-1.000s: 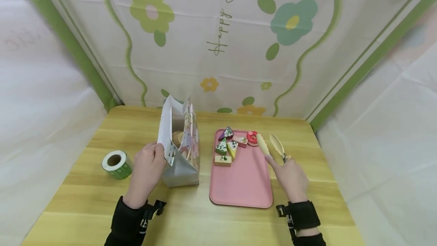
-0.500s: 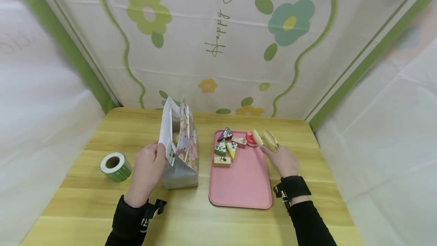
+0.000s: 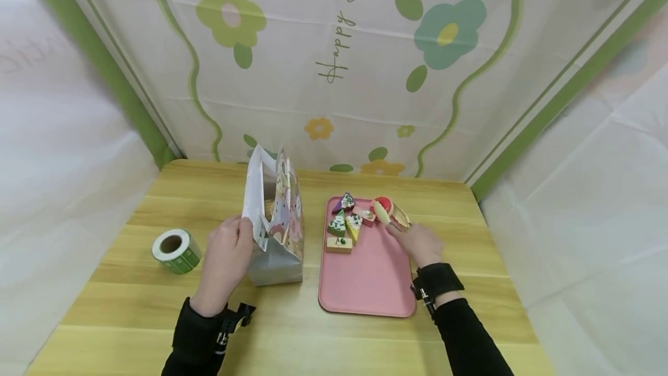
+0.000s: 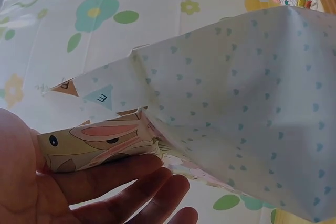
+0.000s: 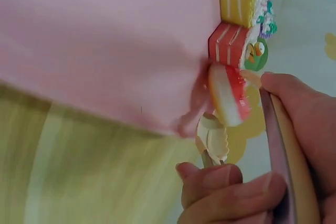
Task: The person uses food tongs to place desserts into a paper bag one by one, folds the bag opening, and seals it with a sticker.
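Observation:
My left hand (image 3: pixel 225 260) pinches the near-left rim of an upright paper gift bag (image 3: pixel 275 267), thumb on one face and fingers on the other. The bag's mouth is open; a round tan thing (image 3: pixel 269 209) shows partly inside. My right hand (image 3: pixel 420 246) grips a pair of cream-tipped tongs (image 5: pixel 287 161). Their two tips stand either side of a red-topped toy donut (image 5: pixel 226 95) at the far right corner of the pink tray (image 3: pixel 367 286); whether both tips touch it I cannot tell. The donut looks tilted in the right wrist view.
Several toy cake pieces lie at the tray's far left: a purple slice (image 3: pixel 344 202), a green slice (image 3: pixel 337 224), a yellow slice (image 3: pixel 354 227), a pink block (image 3: pixel 365 216) and a cream block (image 3: pixel 339 245). A green-and-white label roll (image 3: pixel 177 252) stands left of the bag.
My right hand has moved left with the tongs, from beside the tray to over its far right corner, tips now around the donut. My left hand keeps its hold on the bag.

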Motion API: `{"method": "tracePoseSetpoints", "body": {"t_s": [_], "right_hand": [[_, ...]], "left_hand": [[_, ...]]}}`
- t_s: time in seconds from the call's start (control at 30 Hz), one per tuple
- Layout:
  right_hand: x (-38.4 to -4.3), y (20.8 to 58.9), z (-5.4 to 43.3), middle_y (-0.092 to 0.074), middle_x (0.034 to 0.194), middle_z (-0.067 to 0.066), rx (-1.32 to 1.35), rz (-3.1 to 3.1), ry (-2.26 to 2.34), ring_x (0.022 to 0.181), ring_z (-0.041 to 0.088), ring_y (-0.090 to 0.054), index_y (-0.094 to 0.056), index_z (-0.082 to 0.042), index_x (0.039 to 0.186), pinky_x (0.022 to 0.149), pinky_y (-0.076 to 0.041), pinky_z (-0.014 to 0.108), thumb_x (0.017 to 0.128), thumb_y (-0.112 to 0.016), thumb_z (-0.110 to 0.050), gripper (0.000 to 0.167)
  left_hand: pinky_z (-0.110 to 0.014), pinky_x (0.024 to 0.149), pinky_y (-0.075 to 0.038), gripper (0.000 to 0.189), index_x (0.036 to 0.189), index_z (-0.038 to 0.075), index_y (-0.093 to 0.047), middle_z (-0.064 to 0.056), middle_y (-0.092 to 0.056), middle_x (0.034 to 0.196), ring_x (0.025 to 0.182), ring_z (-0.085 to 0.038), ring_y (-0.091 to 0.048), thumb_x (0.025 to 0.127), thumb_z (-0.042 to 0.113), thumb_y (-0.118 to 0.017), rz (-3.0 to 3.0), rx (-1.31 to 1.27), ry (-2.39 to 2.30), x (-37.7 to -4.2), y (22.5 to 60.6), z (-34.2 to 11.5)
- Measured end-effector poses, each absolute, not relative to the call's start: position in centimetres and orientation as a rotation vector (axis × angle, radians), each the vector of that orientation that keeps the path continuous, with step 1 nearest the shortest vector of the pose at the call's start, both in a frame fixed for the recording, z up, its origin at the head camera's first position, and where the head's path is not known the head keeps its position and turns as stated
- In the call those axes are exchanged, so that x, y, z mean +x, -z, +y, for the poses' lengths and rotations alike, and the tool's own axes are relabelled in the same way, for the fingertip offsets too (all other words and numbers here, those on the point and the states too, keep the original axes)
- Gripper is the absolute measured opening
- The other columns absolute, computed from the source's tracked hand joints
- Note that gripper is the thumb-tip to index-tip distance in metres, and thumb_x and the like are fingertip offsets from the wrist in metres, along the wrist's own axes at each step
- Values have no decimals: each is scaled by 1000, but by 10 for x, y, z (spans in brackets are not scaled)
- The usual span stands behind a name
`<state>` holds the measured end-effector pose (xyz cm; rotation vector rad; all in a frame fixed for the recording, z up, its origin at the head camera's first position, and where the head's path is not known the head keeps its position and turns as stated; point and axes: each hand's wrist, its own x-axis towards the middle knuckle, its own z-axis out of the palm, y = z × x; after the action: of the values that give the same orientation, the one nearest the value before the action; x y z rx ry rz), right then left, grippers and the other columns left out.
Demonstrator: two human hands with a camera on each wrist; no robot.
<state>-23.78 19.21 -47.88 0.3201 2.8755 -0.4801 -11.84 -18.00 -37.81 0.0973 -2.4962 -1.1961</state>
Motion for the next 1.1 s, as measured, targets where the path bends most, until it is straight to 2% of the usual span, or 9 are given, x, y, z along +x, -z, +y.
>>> {"method": "tracePoseSetpoints", "body": {"t_s": [0.33, 0.57, 0.67, 0.93, 1.1], "right_hand": [[-240, 484, 187, -45, 62, 3, 276, 2849, 628, 52, 19, -45, -52, -11, 70, 46, -29, 31, 80, -45, -84, 74], [-238, 489, 189, -48, 68, 7, 290, 2808, 693, 58, 22, -48, -61, -6, 87, 49, -31, 33, 79, -44, -85, 82], [-237, 489, 188, -49, 69, 7, 298, 2783, 731, 57, 22, -47, -61, -4, 89, 48, -31, 32, 79, -43, -86, 85], [-238, 495, 191, -42, 53, 0, 305, 2689, 852, 42, 16, -40, -48, -13, 61, 41, -29, 28, 78, -42, -87, 77], [-240, 499, 192, -38, 50, -2, 309, 2644, 920, 40, 14, -35, -42, -14, 55, 40, -26, 28, 80, -44, -84, 75]], "left_hand": [[-32, 46, -36, 46, 72, 2, -60, -10, -50, 70, 54, -21, -43, 104, 16, -31, -2500, 110, 1195, -118, 377, -183], [-32, 46, -35, 47, 66, 5, -55, -10, -47, 68, 52, -21, -41, 104, 16, -30, -2507, 98, 1198, -116, 378, -185], [-31, 45, -34, 47, 63, 6, -50, -10, -45, 67, 50, -21, -41, 104, 16, -30, -2505, 89, 1200, -116, 378, -186], [-32, 46, -33, 47, 59, 7, -42, -9, -45, 64, 49, -22, -41, 104, 15, -30, -2505, 97, 1210, -116, 378, -184], [-33, 47, -33, 48, 58, 8, -41, -9, -43, 64, 51, -22, -40, 104, 16, -30, -2528, 119, 1186, -116, 377, -184]]}}
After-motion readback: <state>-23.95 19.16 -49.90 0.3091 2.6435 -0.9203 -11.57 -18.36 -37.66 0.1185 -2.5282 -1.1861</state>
